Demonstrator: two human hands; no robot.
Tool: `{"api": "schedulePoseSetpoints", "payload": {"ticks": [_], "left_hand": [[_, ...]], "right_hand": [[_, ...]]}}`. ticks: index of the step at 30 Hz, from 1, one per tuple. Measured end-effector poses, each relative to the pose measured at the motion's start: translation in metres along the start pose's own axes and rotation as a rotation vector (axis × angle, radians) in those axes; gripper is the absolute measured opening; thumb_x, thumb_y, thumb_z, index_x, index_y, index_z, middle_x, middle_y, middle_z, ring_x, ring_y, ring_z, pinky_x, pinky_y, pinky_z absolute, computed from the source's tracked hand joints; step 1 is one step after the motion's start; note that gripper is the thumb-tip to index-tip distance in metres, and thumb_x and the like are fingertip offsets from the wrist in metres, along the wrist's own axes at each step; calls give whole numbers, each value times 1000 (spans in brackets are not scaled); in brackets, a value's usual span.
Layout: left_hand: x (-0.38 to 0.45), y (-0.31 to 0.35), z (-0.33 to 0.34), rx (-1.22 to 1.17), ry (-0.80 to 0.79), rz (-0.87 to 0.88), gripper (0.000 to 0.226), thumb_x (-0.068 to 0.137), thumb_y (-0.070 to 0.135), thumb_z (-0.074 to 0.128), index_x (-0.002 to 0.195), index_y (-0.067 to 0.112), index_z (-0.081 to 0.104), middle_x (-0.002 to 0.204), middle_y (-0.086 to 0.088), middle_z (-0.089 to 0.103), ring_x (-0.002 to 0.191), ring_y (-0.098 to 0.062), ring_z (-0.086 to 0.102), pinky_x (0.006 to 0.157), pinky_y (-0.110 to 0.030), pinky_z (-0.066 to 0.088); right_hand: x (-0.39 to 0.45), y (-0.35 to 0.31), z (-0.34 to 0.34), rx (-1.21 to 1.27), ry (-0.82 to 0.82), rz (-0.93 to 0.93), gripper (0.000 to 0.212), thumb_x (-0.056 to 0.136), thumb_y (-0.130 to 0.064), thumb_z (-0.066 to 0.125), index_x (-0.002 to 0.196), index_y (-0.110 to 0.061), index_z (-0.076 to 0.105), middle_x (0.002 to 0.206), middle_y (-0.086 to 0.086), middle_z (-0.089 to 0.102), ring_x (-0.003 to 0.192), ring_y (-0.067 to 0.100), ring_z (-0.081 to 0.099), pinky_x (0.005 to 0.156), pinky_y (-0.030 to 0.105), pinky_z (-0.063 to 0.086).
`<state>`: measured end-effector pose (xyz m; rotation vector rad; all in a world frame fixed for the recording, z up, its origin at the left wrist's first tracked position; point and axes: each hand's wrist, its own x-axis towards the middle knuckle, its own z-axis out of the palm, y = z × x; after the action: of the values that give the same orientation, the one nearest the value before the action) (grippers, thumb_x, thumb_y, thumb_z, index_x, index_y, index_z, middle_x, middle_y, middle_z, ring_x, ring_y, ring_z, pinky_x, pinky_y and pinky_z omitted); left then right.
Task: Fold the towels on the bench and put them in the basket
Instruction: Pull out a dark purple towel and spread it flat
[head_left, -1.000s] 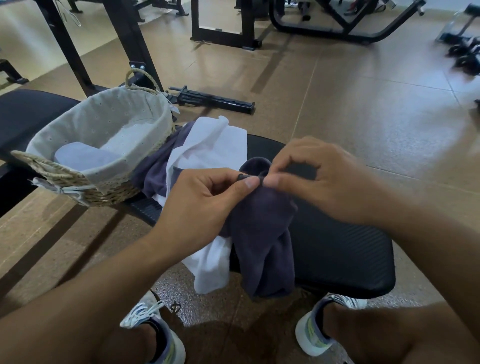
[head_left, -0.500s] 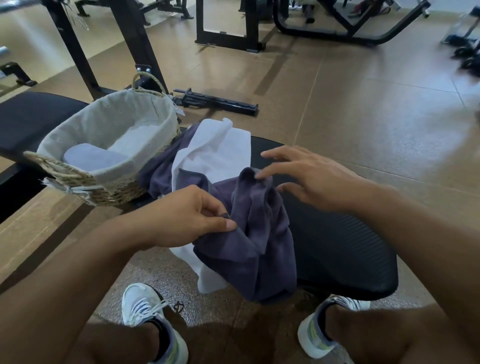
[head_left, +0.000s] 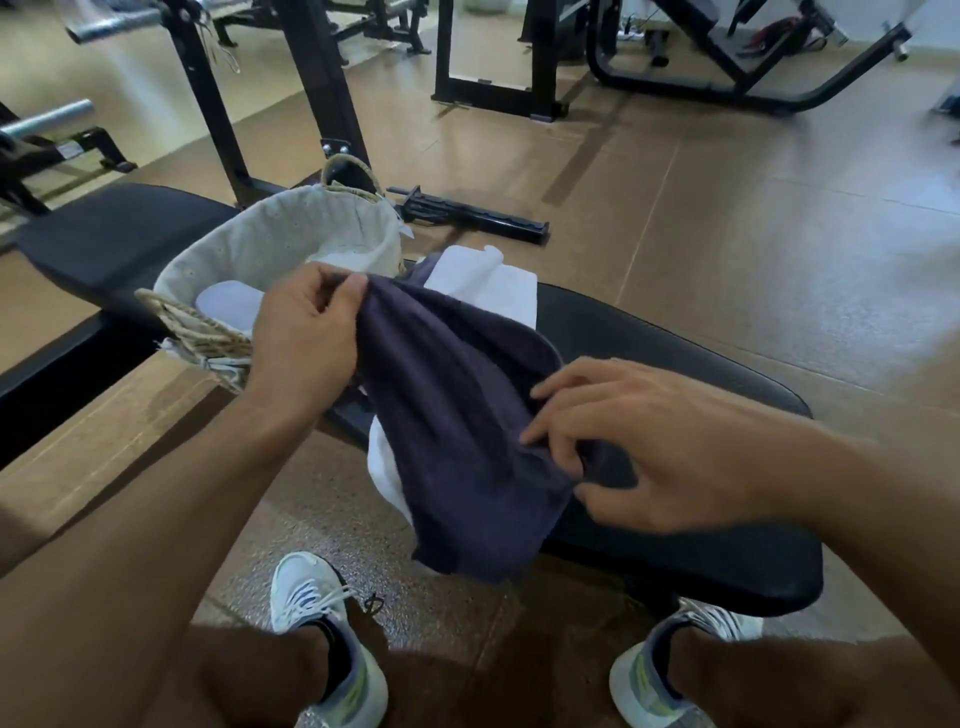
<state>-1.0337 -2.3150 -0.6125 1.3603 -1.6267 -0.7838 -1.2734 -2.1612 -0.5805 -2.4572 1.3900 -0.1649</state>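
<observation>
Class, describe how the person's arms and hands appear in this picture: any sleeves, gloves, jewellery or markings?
Both forearms are bare, with no sleeves reaching into view. The left hand and the right hand wear no gloves, and no rings, watch or wristband show. No markings are visible on either arm.

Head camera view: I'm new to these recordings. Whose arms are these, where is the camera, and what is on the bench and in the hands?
No machine here: a person wears the camera on the head, looking down at their own arms and shoes. The left hand grips one edge of a dark purple towel; the right hand pinches another edge with its fingers. Under it a white towel lies on the black padded bench. A lined wicker basket stands on the bench at left, with a pale folded cloth already inside.
</observation>
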Motion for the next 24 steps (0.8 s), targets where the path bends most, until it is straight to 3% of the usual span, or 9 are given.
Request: {"api": "schedulePoseSetpoints", "payload": {"ticks": [4, 6, 9, 14, 17, 19, 21, 24], "left_hand": [[7, -3, -18, -23, 147, -57, 18, 102, 37, 51, 104, 26, 65, 99, 4, 70, 99, -16, 65, 91, -38, 53], [4, 2, -27, -25, 163, -55, 19, 103, 37, 51, 107, 27, 66, 99, 6, 69, 98, -14, 65, 90, -34, 52], [-4, 6, -39, -32, 150, -29, 17, 103, 35, 51, 105, 27, 65, 92, 14, 67, 89, -4, 63, 76, -22, 47], [-15, 17, -65, -166, -85, -26, 19, 103, 30, 55, 100, 17, 69, 90, 0, 74, 83, -10, 69, 79, -28, 57], [-27, 31, -99, -560, -467, -107, 16, 89, 35, 66, 85, 19, 69, 75, 1, 69, 66, -6, 66, 60, -16, 55], [-32, 32, -112, -562, -698, -130, 24, 77, 42, 77, 79, 19, 71, 75, -3, 66, 65, -9, 64, 61, -16, 54], [-31, 22, -105, -451, -718, -164, 20, 85, 37, 69, 76, 19, 71, 75, -2, 65, 66, -8, 62, 62, -16, 53], [-23, 3, -77, -132, -509, -114, 22, 98, 24, 58, 81, 16, 68, 72, 7, 65, 66, -2, 58, 61, -14, 47]], "right_hand": [[-14, -43, -11, -4, 58, -45, 10, 83, -45, 61, 87, -39, 54, 101, -21, 58, 105, 4, 52, 95, 9, 30], [-20, -51, -18, -20, 110, -52, 11, 84, -47, 62, 88, -40, 55, 94, -22, 55, 96, 5, 52, 91, 11, 34], [-30, -48, -29, -4, 220, -78, 17, 85, -47, 70, 84, -38, 57, 89, -21, 55, 92, 5, 55, 82, 18, 42], [-52, -27, -52, 271, 340, -60, 23, 73, -53, 84, 80, -40, 65, 85, -15, 63, 77, 12, 65, 66, 28, 51], [-58, -22, -57, 507, 232, -227, 22, 72, -45, 89, 82, -38, 71, 78, -17, 65, 69, 17, 63, 65, 35, 48], [-55, -26, -57, 620, 134, -299, 18, 76, -42, 87, 86, -36, 72, 78, -16, 67, 67, 19, 63, 64, 39, 48], [-51, -30, -55, 689, 66, -314, 16, 80, -40, 84, 87, -37, 70, 78, -15, 66, 67, 21, 64, 64, 38, 49], [-43, -24, -47, 767, 19, -259, 15, 84, -37, 81, 84, -34, 66, 83, -11, 67, 72, 24, 64, 68, 34, 48]]}}
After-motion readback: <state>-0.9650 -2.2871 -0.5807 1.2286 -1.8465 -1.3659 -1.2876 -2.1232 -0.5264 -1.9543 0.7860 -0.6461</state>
